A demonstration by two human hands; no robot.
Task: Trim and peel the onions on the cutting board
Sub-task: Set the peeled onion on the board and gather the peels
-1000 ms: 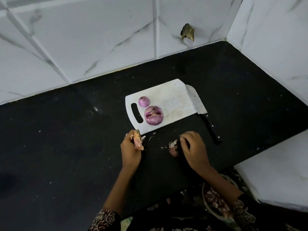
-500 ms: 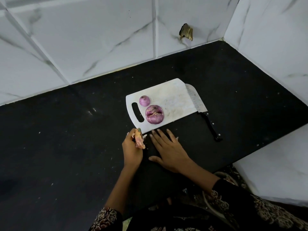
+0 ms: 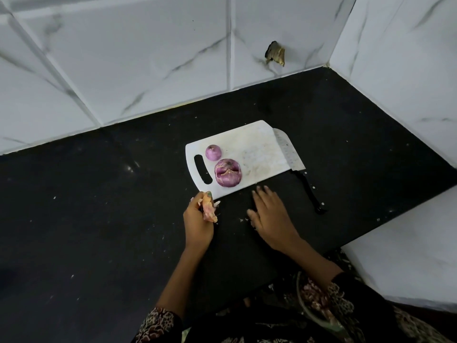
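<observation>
Head view, looking down on a black countertop (image 3: 99,219) set in a corner of white marbled wall tiles (image 3: 138,58). White cutting board (image 3: 257,149) lying flat near the middle, handle slot toward the left. Two purple onions on its left half: small onion (image 3: 213,152) farther back, just beside the slot; large onion (image 3: 228,176) nearer the front edge, partly peeled, skin torn across the top. Cleaver (image 3: 289,154) lying along the board's right edge, blade touching the board, black handle pointing toward the near side of the counter.

Left hand (image 3: 197,219) just in front of the board's near-left corner, fingers curled round a bunch of onion peel (image 3: 209,210). Right hand (image 3: 270,214) palm down on the counter, fingers straight and released, tips close to the board's front edge below the large onion. Small pale scraps (image 3: 243,220) on the counter between the hands. Bowl with peelings (image 3: 314,303) at lower right, below the counter edge, partly hidden by a patterned sleeve.
</observation>
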